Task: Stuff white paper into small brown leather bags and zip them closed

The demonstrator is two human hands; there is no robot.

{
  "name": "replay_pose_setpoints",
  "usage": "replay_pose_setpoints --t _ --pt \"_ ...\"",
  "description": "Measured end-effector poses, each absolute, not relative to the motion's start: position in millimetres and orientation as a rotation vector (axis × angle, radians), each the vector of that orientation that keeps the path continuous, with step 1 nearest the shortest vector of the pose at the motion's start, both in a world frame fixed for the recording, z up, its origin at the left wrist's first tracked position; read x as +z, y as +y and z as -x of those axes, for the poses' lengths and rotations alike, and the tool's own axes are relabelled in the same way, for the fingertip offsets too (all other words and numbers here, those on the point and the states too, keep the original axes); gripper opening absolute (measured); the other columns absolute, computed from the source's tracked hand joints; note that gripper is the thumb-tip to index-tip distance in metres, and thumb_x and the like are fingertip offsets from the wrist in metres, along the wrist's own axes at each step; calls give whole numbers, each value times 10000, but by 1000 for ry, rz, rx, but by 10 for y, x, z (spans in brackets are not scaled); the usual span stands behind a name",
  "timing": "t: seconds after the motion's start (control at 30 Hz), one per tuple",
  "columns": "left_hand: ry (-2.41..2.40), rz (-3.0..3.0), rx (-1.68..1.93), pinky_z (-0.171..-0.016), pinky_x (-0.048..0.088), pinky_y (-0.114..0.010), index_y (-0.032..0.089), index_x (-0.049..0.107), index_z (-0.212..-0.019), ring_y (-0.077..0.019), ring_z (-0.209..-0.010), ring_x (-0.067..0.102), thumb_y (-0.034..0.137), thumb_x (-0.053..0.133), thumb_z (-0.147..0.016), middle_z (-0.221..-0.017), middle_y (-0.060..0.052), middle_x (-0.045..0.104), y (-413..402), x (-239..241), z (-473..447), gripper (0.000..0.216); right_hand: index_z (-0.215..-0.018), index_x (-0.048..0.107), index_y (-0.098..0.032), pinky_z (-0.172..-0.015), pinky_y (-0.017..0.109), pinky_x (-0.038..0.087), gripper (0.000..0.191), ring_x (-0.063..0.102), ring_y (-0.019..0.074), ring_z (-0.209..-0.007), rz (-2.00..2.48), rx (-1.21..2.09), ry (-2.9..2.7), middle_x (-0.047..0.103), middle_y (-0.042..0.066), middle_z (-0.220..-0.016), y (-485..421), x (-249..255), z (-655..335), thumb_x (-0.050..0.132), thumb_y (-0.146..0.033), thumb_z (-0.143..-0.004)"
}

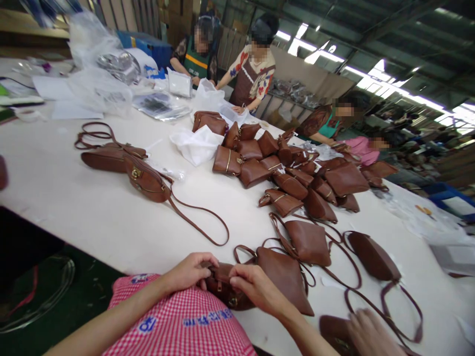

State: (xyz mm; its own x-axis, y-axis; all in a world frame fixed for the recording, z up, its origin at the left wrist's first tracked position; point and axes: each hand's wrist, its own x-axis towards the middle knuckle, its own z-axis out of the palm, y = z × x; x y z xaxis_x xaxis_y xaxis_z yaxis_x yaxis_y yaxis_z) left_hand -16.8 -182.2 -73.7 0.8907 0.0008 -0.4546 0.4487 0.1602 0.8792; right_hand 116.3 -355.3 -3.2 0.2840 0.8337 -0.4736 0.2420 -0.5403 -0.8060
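Strapped bags, far left: two brown bags (126,165) lie flat on the white table (74,207), well apart from the rest, their long straps trailing loose across the bare top.
Left hand: the left hand (190,271) rests at the near table edge above the checked apron (178,316), pressed to the left end of a small brown bag (222,291).
Left fingers: curled nearly closed, pinching the bag's top edge; the thumb tip is hidden behind the leather.
Bag in hand: it sits at the table edge between both hands, close to the body, probably so the top fitting can be worked on at short reach.
Right hand: the right hand (256,289) lies over the bag's right end.
Right fingers: bent and close together, gripping the upper edge from above.
Nearby bags: flat bags (308,242) with looped straps lie just beside the held one.
Pile: a heap of bags (282,168) sits mid-table, near a white plastic bag (196,143).
Another hand, lower right: a blurred hand (367,331) touches a further bag; its grip cannot be told.
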Motion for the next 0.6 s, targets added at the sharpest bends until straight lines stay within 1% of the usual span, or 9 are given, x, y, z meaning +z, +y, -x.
replay_pose_setpoints --t 0.07,0.17,0.27,0.4,0.5,0.53,0.6 --pt "429 -1352 -333 -464 422 -224 148 597 -1048 -157 -466 575 248 530 -712 -527 35 596 -1839 -752 161 357 -710 506 -198 -489 201 306 167 414 87 -498 1812 1370 -730 486 -60 -577 -3541 -123 -1138 480 -268 -859" --pt "437 -1332 -337 -485 457 -236 145 613 -1033 -164 -474 598 262 549 -703 -502 31 609 -1857 -758 145 356 -713 474 -204 -438 183 301 178 392 68 -440 1750 1468 -582 491 -67 -573 -3473 -220 -1132 491 -314 -852" --pt "444 -1345 -348 -467 457 -231 142 619 -1015 -161 -456 598 254 551 -693 -485 34 607 -1848 -760 119 347 -715 496 -201 -440 184 370 152 452 71 -425 1740 1565 -567 529 -59 -577 -3398 -235 -1177 518 -301 -828" --pt "435 -1393 -333 -470 466 -232 145 617 -1010 -156 -462 603 299 562 -700 -490 35 609 -1805 -780 71 351 -701 519 -192 -478 228 444 126 525 109 -449 1740 1675 -588 564 -42 -551 -3277 -161 -1265 503 -237 -818" --pt "411 -1418 -342 -473 468 -233 148 616 -981 -159 -478 609 321 553 -693 -505 32 612 -1799 -784 39 342 -721 576 -178 -565 229 445 79 557 119 -562 1795 1598 -653 596 -32 -613 -3256 -48 -1341 543 -179 -793" --pt "406 -1422 -350 -469 462 -230 150 617 -968 -158 -477 605 320 549 -689 -503 33 609 -1804 -780 31 333 -730 595 -176 -596 218 426 66 550 114 -612 1835 1519 -689 596 -35 -647 -3290 -2 -1370 561 -158 -784" --pt "412 -1424 -359 -463 450 -225 154 618 -956 -156 -476 597 321 545 -679 -501 35 606 -1819 -763 22 332 -717 608 -178 -623 206 378 95 516 108 -671 1988 1261 -796 573 -42 -673 -3443 93 -1428 563 -134 -787"
